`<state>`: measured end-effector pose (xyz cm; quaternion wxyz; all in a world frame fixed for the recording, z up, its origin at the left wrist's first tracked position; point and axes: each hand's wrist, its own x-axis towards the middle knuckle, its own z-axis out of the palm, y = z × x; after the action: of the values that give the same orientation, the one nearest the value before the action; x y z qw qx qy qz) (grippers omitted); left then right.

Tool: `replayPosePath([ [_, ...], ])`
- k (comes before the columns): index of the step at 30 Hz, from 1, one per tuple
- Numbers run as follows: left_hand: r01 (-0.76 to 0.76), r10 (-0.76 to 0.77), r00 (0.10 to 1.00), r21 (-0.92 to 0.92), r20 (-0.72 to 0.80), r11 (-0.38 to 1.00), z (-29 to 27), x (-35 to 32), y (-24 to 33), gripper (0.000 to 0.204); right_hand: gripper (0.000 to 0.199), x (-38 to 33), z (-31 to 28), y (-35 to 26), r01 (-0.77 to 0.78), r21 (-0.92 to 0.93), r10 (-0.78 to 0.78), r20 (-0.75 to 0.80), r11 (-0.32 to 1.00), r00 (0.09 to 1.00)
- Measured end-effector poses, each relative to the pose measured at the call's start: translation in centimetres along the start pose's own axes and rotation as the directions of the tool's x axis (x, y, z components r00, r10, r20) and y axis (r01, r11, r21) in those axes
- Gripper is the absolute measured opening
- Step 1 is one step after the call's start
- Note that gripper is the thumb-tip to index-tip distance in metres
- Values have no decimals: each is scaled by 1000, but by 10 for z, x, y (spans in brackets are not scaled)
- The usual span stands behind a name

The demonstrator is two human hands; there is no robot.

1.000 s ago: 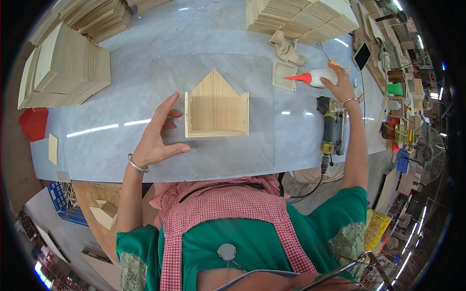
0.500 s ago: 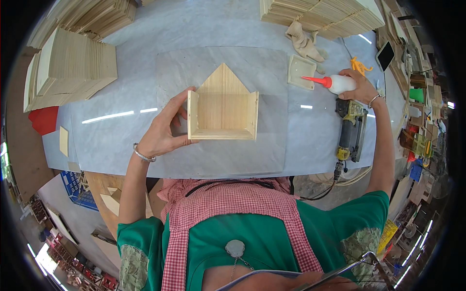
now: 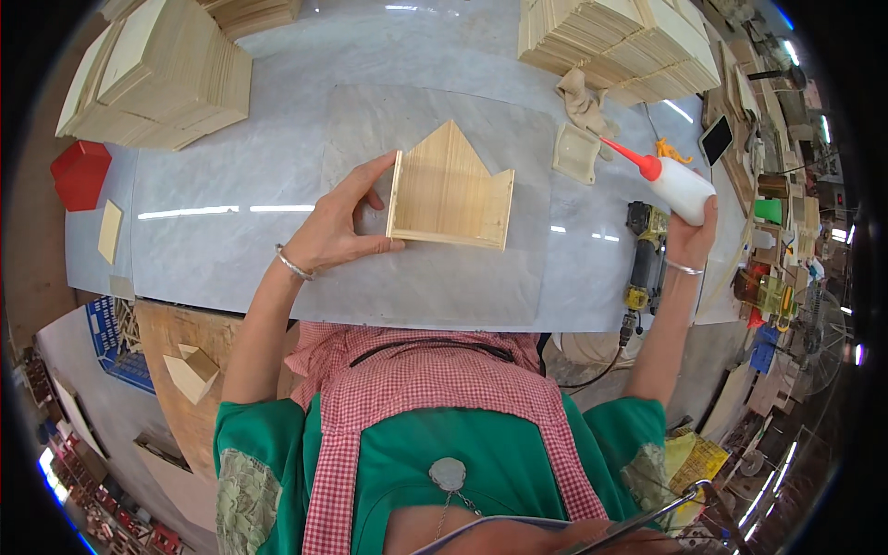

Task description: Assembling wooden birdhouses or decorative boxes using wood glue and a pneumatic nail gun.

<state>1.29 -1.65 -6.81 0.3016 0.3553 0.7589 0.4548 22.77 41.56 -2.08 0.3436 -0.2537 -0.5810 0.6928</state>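
Left hand [image 3: 338, 227] in a wide C-shaped grip, fingers and thumb spanning the left side panel of an open wooden box with a pointed back [image 3: 453, 190], which is at the grey sheet [image 3: 444, 287] on the desk [image 3: 231, 254]; cannot tell whether its base is lifted. Right hand [image 3: 692, 239] curled around the base of a white bottle [image 3: 680, 188], its red nozzle tilted up-left near a shallow cream tray [image 3: 576, 154]; nail gun [image 3: 642, 259] lies just left of that hand.
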Motion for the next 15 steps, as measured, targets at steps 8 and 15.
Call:
replayPosePath([
  [8, -330, 372, 873, 181, -316, 927, 15, -15, 0, 70, 54, -56, 89, 14, -507, 417, 427, 274, 755, 862],
  [15, -380, 466, 774, 274, -429, 883, 33, -28, 3, 33, 60, -80, 141, 9, -408, 384, 366, 181, 828, 913],
])
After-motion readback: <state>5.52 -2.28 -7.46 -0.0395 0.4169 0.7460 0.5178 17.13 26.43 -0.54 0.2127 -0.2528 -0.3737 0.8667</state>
